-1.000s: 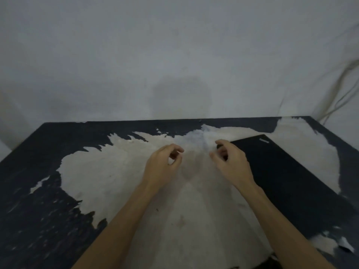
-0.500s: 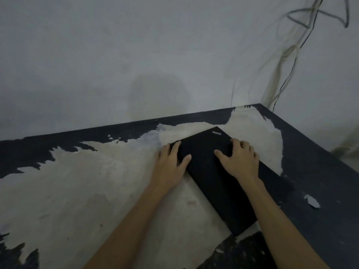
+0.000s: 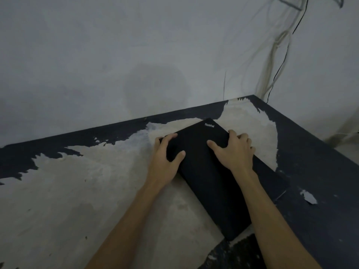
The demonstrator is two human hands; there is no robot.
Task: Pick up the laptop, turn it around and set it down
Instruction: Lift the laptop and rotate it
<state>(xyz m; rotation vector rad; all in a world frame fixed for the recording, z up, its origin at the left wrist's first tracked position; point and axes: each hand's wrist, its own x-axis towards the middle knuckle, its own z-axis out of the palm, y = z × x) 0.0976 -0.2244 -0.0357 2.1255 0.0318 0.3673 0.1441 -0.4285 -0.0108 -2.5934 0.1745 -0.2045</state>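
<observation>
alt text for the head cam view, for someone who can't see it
Two bare hands, left hand and right hand, grip the far end of a closed black laptop lying on a worn dark table by a grey wall.

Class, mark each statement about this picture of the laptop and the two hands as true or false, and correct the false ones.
1. The laptop is closed. True.
2. Only the right hand touches the laptop. False: the left hand grips its other side too.
3. The logo sits at the laptop's far corner, near the wall. True.
4. The table has a flawless black surface. False: much of the black coating has peeled away.
5. Cables hang on the wall at the right. True.
</observation>
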